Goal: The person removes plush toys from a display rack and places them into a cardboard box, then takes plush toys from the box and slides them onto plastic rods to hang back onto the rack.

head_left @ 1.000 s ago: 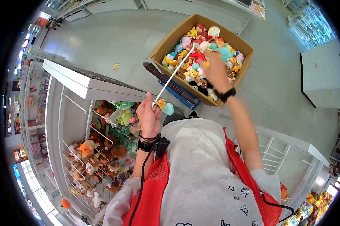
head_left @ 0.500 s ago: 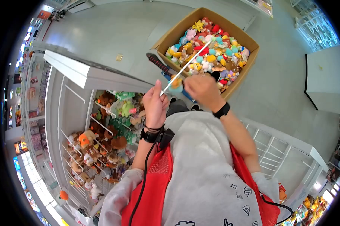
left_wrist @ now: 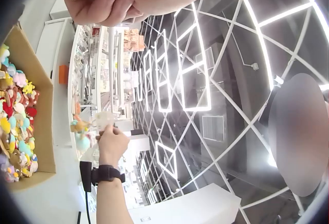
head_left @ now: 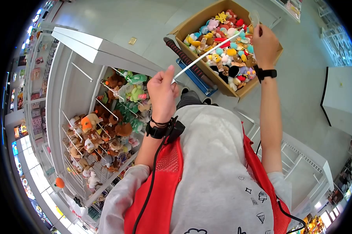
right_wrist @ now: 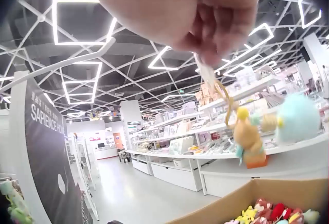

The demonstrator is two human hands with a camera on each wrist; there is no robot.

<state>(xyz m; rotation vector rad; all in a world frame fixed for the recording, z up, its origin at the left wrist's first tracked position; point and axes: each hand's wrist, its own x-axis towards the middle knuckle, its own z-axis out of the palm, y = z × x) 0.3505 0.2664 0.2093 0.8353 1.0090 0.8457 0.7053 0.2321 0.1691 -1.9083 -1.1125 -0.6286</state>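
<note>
My left hand [head_left: 163, 91] grips the near end of a thin white metal rod [head_left: 207, 54], which slants up and away over the carton; no charm hangs along its visible length. Past the rod's bent far tip, my right hand [head_left: 266, 46] pinches a translucent plastic tag [head_left: 255, 17]. From that tag, in the right wrist view, a plush charm [right_wrist: 249, 139] with an orange figure and a pale blue puff dangles on a tan loop. Below both hands, the open cardboard carton [head_left: 257, 80] is filled with small colourful plush toys [head_left: 222, 58].
A blue trolley [head_left: 197, 78] with a dark wrapped handle [head_left: 183, 56] stands against the carton's near side. Left of me is a white shelf unit [head_left: 98, 48] with many plush toys [head_left: 92, 123] on hooks. Another white rack [head_left: 300, 156] stands at my right.
A plush charm was near my left hand on the rod; my right hand came back from the carton to it, then moved out along the rod, and the charm now hangs from it.
</note>
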